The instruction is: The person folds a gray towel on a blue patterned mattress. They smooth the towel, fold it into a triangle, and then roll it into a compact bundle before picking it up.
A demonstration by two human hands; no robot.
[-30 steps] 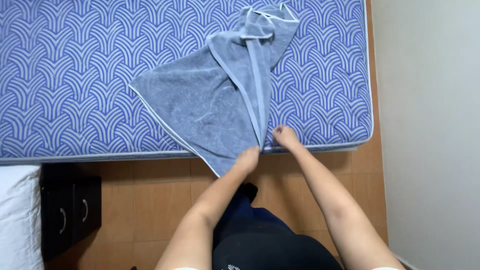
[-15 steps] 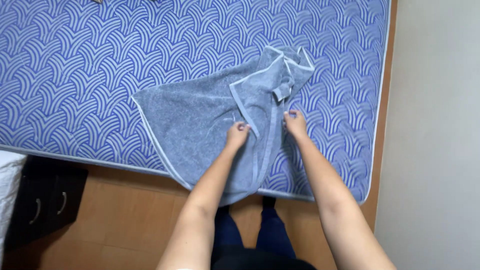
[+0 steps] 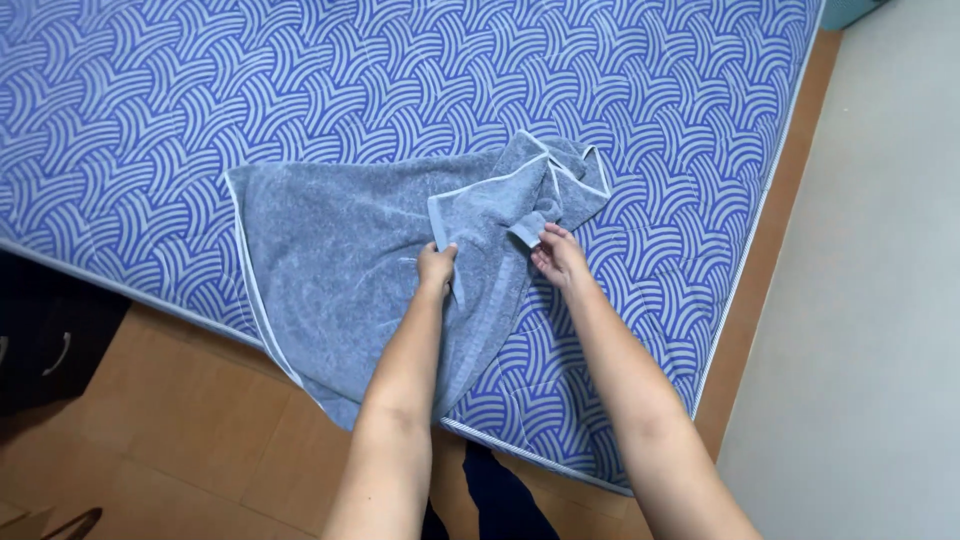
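On the blue wave-patterned mattress (image 3: 300,90), a grey-blue towel (image 3: 330,260) is lying half spread, its near corner hanging over the mattress edge toward the floor. The left hand (image 3: 436,268) is pinching a folded hem near the towel's middle, fingers closed on the cloth. The right hand (image 3: 558,256) is gripping a bunched part of the pale-trimmed edge just beside it, fingers narrowed around the fabric. Both hands are sitting close together, while the far right end of the towel is lying crumpled in loose folds.

What could go wrong, as a judgement: the overhanging corner is likely adding weight, so a sharp tug could be dragging more cloth off the mattress. With the 2 grips so close, the towel may be twisting rather than opening flat, and the crumpled end could be catching under itself.

The mattress is resting on a wooden frame (image 3: 770,240) showing along the right side. Below it, a wood-toned floor (image 3: 170,420) is showing, with a dark cabinet (image 3: 45,340) at the left. A plain pale wall (image 3: 880,300) is filling the right side.
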